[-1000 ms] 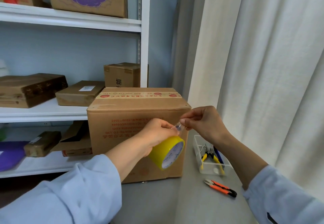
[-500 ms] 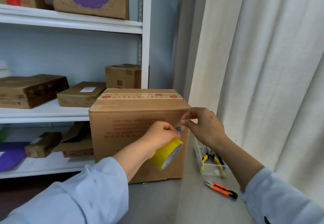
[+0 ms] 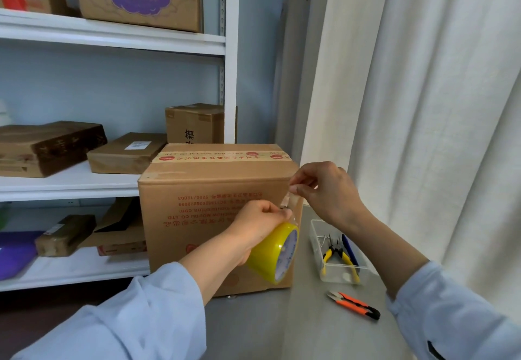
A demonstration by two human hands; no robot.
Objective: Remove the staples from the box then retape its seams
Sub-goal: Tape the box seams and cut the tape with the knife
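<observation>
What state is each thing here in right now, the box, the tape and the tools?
Box: closed, upright, printed tape across its top.
Tape roll: held in left hand, free end peeled up.
Tape end: pinched by right hand.
Pliers: lying in clear tray.
Orange cutter: lying on table, untouched.

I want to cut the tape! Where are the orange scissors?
The orange snips lie on the grey table, low on the right of the head view, just in front of the clear tray holding yellow pliers, beside the box.
</observation>
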